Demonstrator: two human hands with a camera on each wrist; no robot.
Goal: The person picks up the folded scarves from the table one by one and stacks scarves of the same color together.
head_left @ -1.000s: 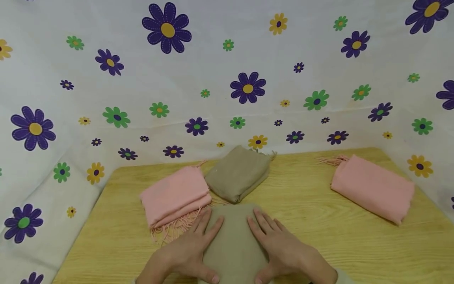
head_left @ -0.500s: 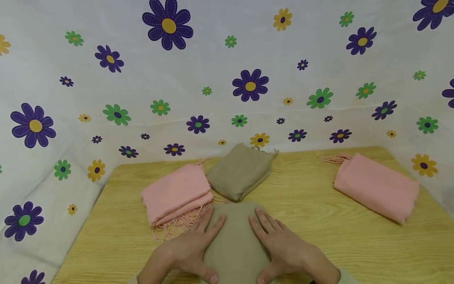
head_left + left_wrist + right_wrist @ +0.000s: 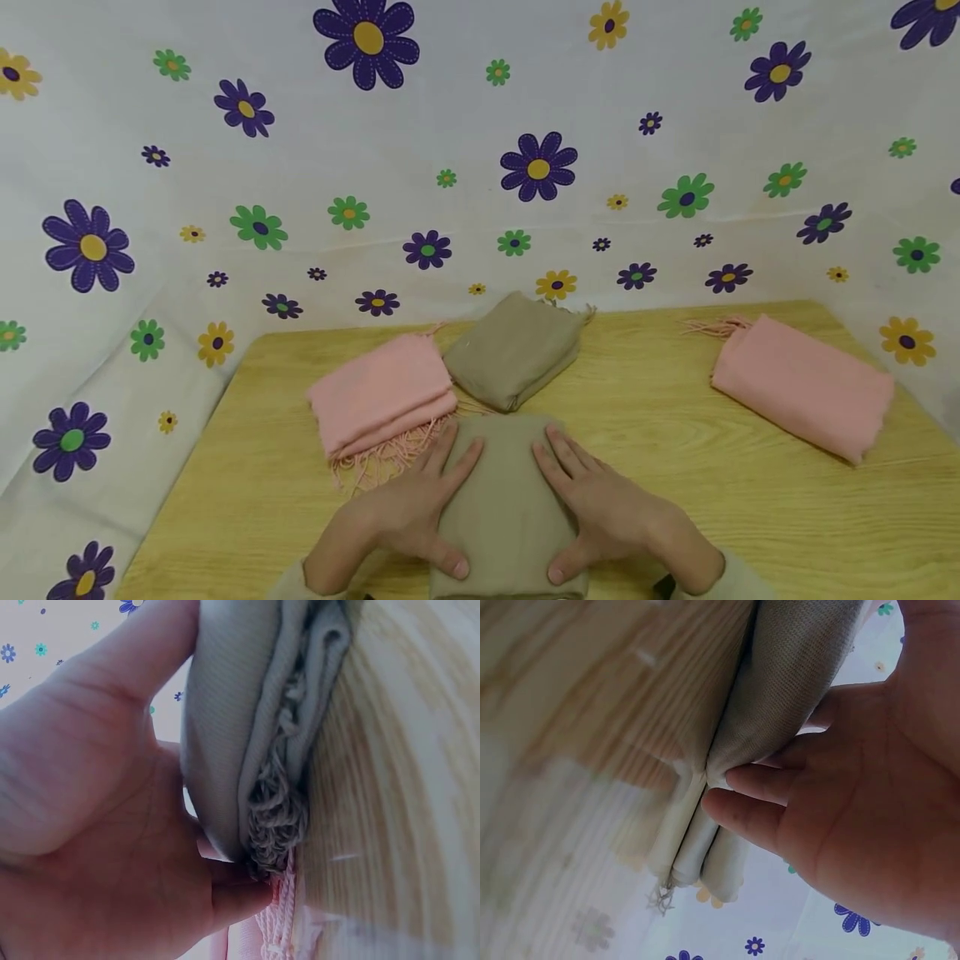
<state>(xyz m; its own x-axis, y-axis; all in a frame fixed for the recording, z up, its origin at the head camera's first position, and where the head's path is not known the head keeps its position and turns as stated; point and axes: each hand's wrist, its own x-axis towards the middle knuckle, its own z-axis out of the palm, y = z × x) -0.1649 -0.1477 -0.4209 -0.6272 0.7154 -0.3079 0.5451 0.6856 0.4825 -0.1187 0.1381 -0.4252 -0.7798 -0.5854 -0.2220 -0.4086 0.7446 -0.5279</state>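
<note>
A folded khaki scarf (image 3: 506, 500) lies flat on the table at the near middle. My left hand (image 3: 412, 508) rests along its left side, with spread straight fingers at the far corner and the thumb on top. On the opposite side my right hand (image 3: 603, 508) lies the same way, thumb near the front edge. In the left wrist view, knotted fringe (image 3: 277, 806) shows between the scarf's layers, close to my fingertips. The right wrist view shows my fingertips touching the lower side of the scarf (image 3: 791, 675), just above the tabletop.
Behind is another folded khaki scarf (image 3: 517, 350). Left of it lies a folded pink scarf (image 3: 382, 396), its fringe spread near my left hand. A second pink scarf (image 3: 802, 387) is at the far right of the wooden table (image 3: 675, 442). Flower-print cloth (image 3: 420, 108) surrounds the table.
The head view has tilted down a little, so the khaki scarf's front edge now shows. Both hands stay against its sides in nearly the same pose.
</note>
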